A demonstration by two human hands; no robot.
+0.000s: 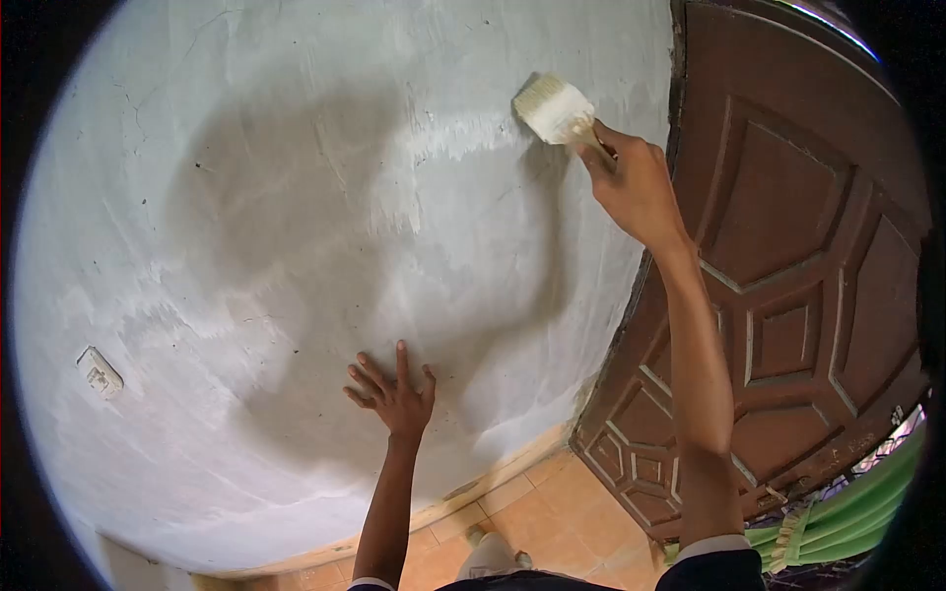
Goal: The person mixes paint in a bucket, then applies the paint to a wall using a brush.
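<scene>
My right hand (pixel 631 182) grips the handle of a wide paintbrush (pixel 557 110) at the upper right of the wall (pixel 473 246). The brush's pale bristles point up and left, against or very near the wall. Streaky whitish patches lie to the left of the brush. Lower down, my left hand (pixel 396 396) rests on the wall with its fingers spread and holds nothing. Shadows of my head and arms fall across the wall.
A brown panelled door (pixel 788 207) stands at the right, with a green curtain (pixel 838 507) below it. A wall switch or socket (pixel 101 374) is at the left. Orange floor tiles (pixel 562 507) and my foot show at the bottom.
</scene>
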